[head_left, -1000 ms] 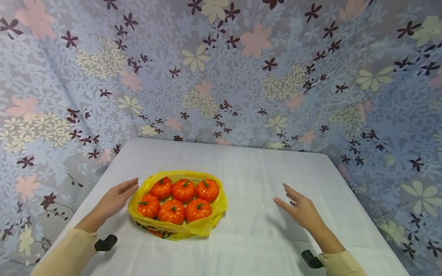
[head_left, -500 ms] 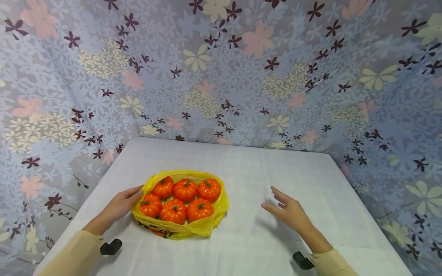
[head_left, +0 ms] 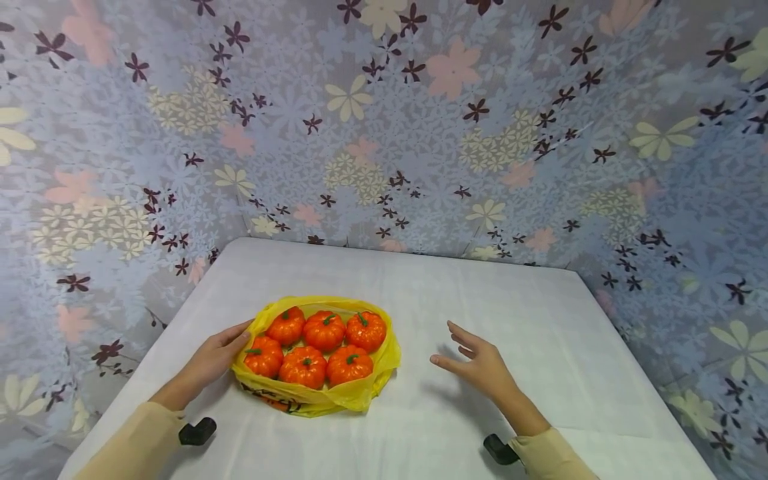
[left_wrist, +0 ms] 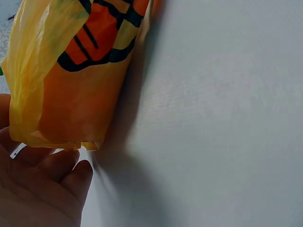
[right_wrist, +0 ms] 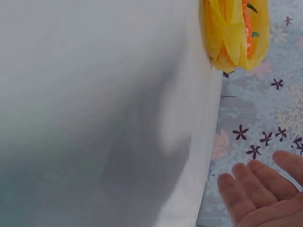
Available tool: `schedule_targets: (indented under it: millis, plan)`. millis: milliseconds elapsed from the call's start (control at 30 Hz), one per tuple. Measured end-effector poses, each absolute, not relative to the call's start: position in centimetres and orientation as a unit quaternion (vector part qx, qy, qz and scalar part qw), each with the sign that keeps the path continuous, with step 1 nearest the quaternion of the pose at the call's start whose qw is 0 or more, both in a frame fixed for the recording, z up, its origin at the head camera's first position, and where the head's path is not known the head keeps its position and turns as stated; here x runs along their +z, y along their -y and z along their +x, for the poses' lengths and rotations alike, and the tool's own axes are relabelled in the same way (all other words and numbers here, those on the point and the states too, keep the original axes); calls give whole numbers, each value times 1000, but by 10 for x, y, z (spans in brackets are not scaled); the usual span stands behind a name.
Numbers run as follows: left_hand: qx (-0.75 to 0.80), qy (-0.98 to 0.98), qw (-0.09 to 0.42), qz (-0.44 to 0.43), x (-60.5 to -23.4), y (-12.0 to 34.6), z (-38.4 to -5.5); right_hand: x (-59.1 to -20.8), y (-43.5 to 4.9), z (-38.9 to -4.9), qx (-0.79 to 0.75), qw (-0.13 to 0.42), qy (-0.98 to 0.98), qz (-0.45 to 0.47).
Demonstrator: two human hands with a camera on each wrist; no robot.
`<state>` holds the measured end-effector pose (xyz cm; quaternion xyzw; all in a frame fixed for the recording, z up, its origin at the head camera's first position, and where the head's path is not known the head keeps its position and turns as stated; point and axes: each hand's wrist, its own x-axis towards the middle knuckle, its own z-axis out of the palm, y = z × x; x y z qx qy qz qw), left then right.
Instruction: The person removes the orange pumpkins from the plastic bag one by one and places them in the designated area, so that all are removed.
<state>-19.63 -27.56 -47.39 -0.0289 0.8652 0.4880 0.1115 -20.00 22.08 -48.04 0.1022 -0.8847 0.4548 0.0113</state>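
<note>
A yellow plastic bag (head_left: 384,373) with dark and orange print sits on the table, its mouth spread wide. Inside it lie several small orange pumpkins (head_left: 303,367) with green stems, set in two rows. My left hand (head_left: 213,360) is at the bag's left side, fingers extended along it. In the left wrist view the fingertips of the left hand (left_wrist: 45,184) come right up to the yellow plastic. My right hand (head_left: 480,367) hovers to the right of the bag, apart from it, fingers spread and holding nothing.
A white cloth covers the table (head_left: 510,300). Behind and beside it hangs a floral curtain (head_left: 360,133). Black wrist mounts (head_left: 198,432) stick out from both beige sleeves (head_left: 135,443).
My right hand has moved left toward the bag. The left hand has come in from the left to the bag's side. The bag and pumpkins hold their place on the table.
</note>
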Motion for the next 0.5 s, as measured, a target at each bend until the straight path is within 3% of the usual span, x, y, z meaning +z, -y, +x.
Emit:
schedule_targets:
  millis: [500]
  plan:
    - [499, -860, 102, -34, -477, 276, -195, -478, -183, -210, 496, 21, 856, 142]
